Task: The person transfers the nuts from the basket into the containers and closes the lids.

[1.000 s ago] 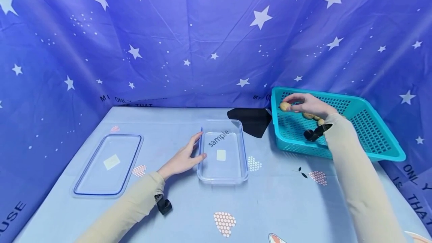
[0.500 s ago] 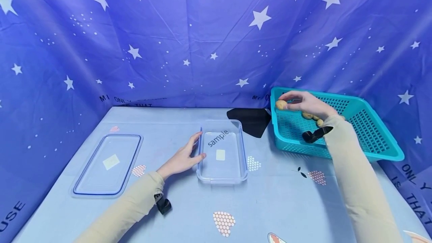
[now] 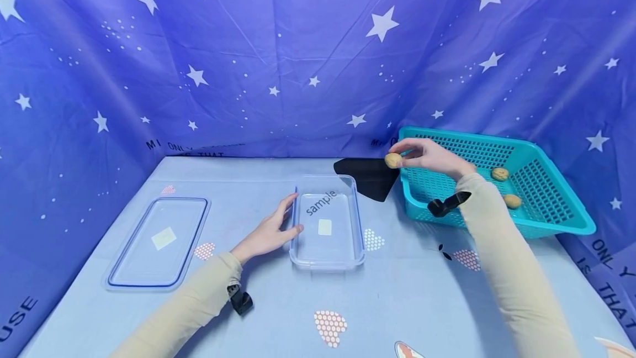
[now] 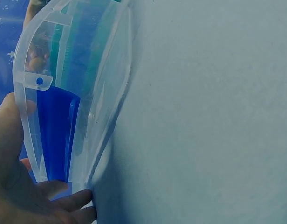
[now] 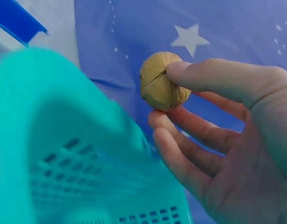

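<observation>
My right hand (image 3: 429,157) pinches a walnut (image 3: 392,160) between thumb and fingertips, just past the left rim of the teal basket (image 3: 558,151). In the right wrist view the tan walnut (image 5: 157,86) shows a dark seam, with the thumb on top. Two more walnuts show in the basket: one (image 3: 500,173) farther back, another (image 3: 512,201) beside the sleeve. My left hand (image 3: 268,233) rests with spread fingers against the left side of a clear plastic food box (image 3: 328,266). Its thumb reaches over the rim; some fingers lie along the outside in the left wrist view.
A clear lid (image 3: 144,267) with a blue seal lies flat at the left of the table. Behind the box a black patch (image 3: 367,178) lies by the basket. The starry blue curtain (image 3: 278,59) hangs close behind the table's back edge.
My right hand has carried the walnut leftward, from above the basket's inside to just beyond its left rim. Different walnuts now show past the arm. My left hand and the box have stayed put.
</observation>
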Tool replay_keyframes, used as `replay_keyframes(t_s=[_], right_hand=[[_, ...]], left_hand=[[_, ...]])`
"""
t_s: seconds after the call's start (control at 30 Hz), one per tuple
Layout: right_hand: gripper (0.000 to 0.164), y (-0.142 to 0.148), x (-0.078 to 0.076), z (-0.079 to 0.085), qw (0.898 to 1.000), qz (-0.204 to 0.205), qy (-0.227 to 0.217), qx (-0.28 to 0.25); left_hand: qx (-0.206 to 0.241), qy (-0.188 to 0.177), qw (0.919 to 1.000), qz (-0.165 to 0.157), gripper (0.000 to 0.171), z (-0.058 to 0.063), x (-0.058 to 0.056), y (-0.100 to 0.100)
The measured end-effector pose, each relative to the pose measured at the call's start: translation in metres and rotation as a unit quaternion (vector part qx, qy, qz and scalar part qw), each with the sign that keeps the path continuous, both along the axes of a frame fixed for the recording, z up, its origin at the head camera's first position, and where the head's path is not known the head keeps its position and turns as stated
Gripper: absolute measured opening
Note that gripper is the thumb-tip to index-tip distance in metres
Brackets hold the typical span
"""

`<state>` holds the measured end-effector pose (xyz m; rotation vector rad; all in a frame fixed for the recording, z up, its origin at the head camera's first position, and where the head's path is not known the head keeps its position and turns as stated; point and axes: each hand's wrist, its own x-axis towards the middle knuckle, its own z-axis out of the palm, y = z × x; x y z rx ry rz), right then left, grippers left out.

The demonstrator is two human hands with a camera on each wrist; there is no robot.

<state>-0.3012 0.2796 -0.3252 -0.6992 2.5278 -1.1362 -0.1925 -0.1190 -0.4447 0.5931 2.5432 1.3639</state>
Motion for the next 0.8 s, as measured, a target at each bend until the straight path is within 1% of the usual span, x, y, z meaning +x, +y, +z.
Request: replay_keyframes(t_s=[0.13, 0.47, 0.6, 0.8], right_hand=[[0.036, -0.012, 0.001, -0.003, 1.0, 0.017, 0.008, -0.004], [0.034, -0.035, 0.003, -0.009, 0.999, 0.039, 0.014, -0.029], [0.034, -0.046, 0.004, -0.011, 0.999, 0.041, 0.0, -0.034], [0.035, -0.061, 0.007, -0.016, 0.998, 0.047, -0.011, -0.042]], left_hand=[[-0.003, 0.0, 1.0, 0.0, 0.08, 0.001, 0.0, -0.001], [-0.013, 0.007, 0.9999, 0.003, 0.081, 0.0, 0.001, 0.002], [-0.019, 0.008, 0.9998, 0.008, 0.081, 0.0, 0.001, 0.003], [-0.02, 0.011, 0.9997, 0.009, 0.082, 0.004, 0.002, 0.004]])
